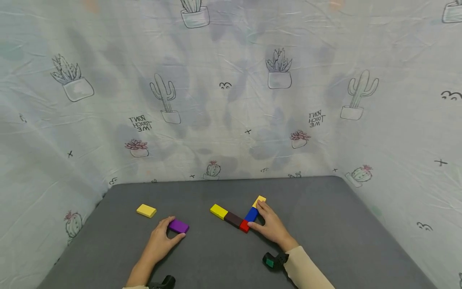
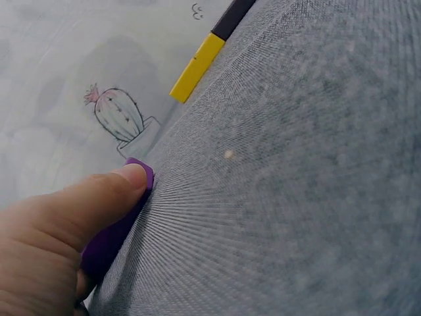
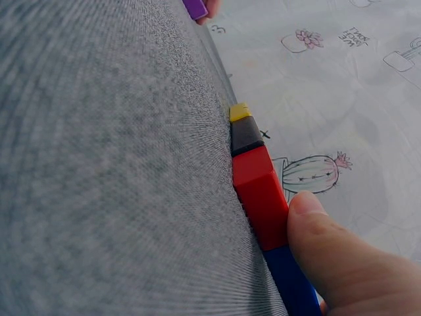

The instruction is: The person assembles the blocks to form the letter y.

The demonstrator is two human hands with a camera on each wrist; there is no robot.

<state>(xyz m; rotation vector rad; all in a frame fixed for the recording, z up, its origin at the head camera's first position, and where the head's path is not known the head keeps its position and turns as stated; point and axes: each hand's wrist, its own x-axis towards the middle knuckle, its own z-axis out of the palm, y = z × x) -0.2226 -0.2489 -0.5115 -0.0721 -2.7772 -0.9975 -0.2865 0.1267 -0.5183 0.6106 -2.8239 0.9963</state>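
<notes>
In the head view my left hand (image 1: 158, 244) holds a purple block (image 1: 179, 226) on the grey table, thumb at the near side and fingers at the far left. The left wrist view shows that thumb (image 2: 108, 197) pressed along the block's edge. My right hand (image 1: 272, 229) spans a short slanted row of a red block (image 1: 244, 226), a blue block (image 1: 251, 214) and a pale yellow block (image 1: 259, 199). Its thumb rests by the red-blue joint, fingertips at the pale yellow block. From the red block, a dark brown block (image 1: 233, 219) and a bright yellow block (image 1: 218, 211) run left, making a V.
Another pale yellow block (image 1: 146, 210) lies alone at the left, beyond my left hand. The grey table (image 1: 216, 261) ends at a cloth backdrop (image 1: 231, 100) printed with cacti. Black wrist devices (image 1: 275, 261) sit at both wrists.
</notes>
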